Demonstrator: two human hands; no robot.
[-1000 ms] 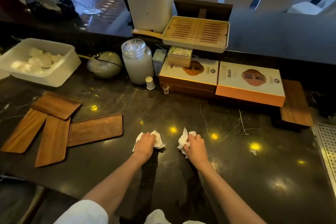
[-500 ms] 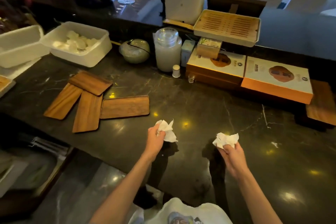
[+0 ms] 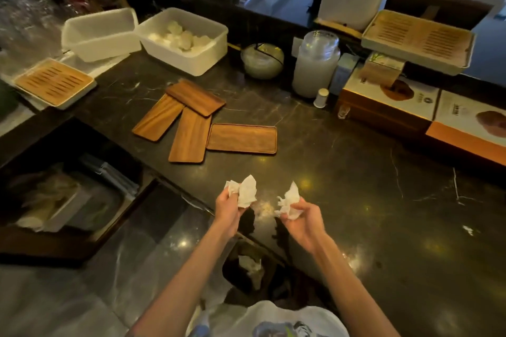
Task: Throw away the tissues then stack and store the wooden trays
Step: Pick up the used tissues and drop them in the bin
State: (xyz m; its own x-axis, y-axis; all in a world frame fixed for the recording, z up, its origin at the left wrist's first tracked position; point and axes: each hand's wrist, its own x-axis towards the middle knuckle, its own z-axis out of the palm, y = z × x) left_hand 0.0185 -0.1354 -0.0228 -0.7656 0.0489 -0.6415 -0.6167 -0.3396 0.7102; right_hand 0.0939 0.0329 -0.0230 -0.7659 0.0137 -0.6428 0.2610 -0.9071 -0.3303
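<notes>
Dark marble counter point(image 3: 356, 172) fills most of frame. Four wooden trays point(image 3: 241, 138) lie mid-left, overlapping. My left hand point(image 3: 228, 206) at btm center, fingers pinching a crumpled tissue point(image 3: 246, 190); right hand point(image 3: 304, 223) beside it, pinching another tissue point(image 3: 287, 204).

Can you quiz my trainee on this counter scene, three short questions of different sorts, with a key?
1. True or false: each hand holds a crumpled tissue.
2. How many flat wooden trays lie loose on the counter? A) two B) four C) six
3. Fill in: one tray rests partly on top of ____ others.

Key
1. True: left hand holds a tissue, right hand holds another tissue.
2. B: four wooden trays on the dark counter.
3. Two: the top tray overlaps two.
</notes>
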